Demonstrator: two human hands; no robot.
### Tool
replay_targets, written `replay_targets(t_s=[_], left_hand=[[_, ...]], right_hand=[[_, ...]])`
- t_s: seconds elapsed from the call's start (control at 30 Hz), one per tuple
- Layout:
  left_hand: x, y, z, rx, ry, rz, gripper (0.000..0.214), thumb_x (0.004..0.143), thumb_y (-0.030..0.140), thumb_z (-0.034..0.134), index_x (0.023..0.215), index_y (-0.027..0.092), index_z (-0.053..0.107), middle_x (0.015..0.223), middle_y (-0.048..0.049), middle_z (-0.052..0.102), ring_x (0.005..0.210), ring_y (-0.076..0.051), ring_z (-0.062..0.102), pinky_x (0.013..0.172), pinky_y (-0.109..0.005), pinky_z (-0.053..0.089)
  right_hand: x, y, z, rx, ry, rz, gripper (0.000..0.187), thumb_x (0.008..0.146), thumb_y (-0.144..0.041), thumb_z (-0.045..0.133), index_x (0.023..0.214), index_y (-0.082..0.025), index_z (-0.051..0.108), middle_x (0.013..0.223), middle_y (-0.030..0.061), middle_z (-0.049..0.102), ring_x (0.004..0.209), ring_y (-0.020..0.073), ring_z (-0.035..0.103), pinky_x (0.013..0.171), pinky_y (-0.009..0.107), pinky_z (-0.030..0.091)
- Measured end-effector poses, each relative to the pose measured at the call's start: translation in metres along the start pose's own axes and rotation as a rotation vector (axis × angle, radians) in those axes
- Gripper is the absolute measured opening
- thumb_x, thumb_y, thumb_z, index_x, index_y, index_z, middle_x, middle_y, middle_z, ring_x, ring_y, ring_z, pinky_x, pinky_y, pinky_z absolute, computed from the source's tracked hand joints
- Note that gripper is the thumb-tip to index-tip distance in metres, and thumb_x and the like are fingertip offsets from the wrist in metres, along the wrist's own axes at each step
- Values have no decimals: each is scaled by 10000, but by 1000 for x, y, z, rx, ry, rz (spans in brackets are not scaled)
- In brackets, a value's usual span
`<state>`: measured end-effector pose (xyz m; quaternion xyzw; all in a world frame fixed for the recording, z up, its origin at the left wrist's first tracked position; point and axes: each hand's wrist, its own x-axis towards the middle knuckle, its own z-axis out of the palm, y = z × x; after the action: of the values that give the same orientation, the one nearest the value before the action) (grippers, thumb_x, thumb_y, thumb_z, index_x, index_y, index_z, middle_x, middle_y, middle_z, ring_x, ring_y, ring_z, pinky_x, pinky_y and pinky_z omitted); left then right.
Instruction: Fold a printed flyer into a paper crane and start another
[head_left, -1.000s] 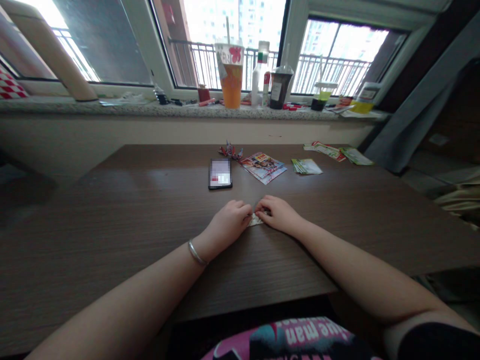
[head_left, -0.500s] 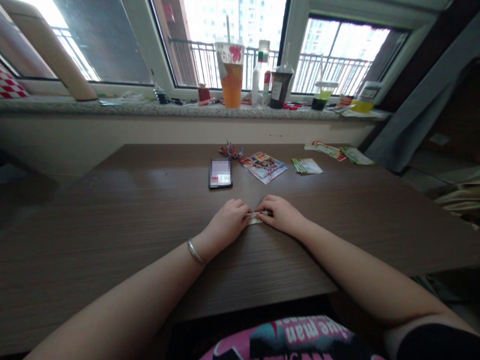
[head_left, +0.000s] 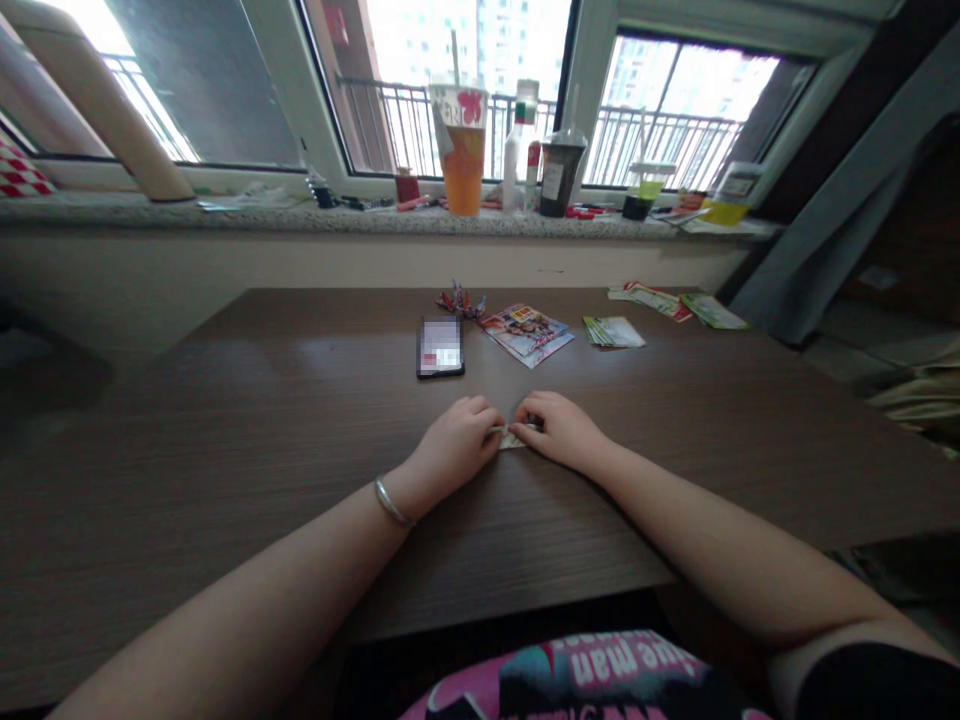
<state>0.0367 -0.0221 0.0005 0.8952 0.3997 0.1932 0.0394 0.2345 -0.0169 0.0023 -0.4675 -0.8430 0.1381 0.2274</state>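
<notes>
A small folded piece of pale paper (head_left: 512,439) lies on the brown wooden table (head_left: 225,460), mostly hidden under my fingers. My left hand (head_left: 457,445), with a silver bangle on its wrist, has its fingers curled and presses on the paper's left side. My right hand (head_left: 561,428) is curled too and pinches the paper's right side. The two hands almost touch over the paper.
Beyond my hands lie a black phone (head_left: 439,346), a folded paper crane (head_left: 460,300), a colourful leaflet (head_left: 526,333) and more leaflets (head_left: 613,332) to the right. The windowsill (head_left: 300,218) carries an orange drink cup (head_left: 463,150), bottles and a dark cup (head_left: 558,172).
Almost nothing has changed. Both hands stay on the small paper, with only slight finger movement.
</notes>
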Motion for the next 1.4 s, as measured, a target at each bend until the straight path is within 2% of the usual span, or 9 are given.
replay_targets(t_s=[0.37, 0.53, 0.77, 1.07, 1.4], left_hand=[[1, 0, 1, -25, -4, -21, 91, 866, 222, 555, 866, 167, 627, 867, -58, 614, 834, -203, 549, 790, -341, 457], [0, -2, 2, -45, -2, -23, 110, 870, 227, 562, 914, 172, 646, 882, -60, 621, 853, -207, 555, 813, -350, 453], [1, -2, 1, -65, -9, -31, 120, 873, 242, 574, 892, 159, 659, 895, -76, 612, 873, -212, 560, 820, -351, 460], [1, -3, 1, -77, 0, -13, 83, 848, 215, 597, 890, 175, 657, 898, -61, 608, 861, -198, 566, 821, -345, 474], [0, -3, 0, -92, 12, 24, 73, 805, 145, 613, 870, 177, 619, 886, -45, 622, 843, -197, 544, 793, -329, 454]], right_hand=[[5, 7, 5, 77, -33, 51, 70, 795, -246, 686, 792, -176, 694, 780, 18, 662, 721, 137, 555, 665, 252, 385], [5, 11, 7, 115, -18, 25, 64, 786, -244, 705, 787, -181, 694, 775, 8, 661, 704, 123, 551, 658, 240, 385], [3, 10, 6, 87, 13, -73, 75, 783, -246, 716, 783, -178, 685, 759, 11, 646, 736, 133, 554, 705, 251, 396], [-3, 5, -1, 37, -16, -87, 162, 773, -282, 719, 896, -179, 698, 831, 36, 648, 813, 164, 570, 762, 280, 412], [-5, 1, -1, -37, -34, -48, 111, 779, -260, 701, 830, -188, 635, 782, 10, 620, 772, 155, 537, 695, 255, 377]])
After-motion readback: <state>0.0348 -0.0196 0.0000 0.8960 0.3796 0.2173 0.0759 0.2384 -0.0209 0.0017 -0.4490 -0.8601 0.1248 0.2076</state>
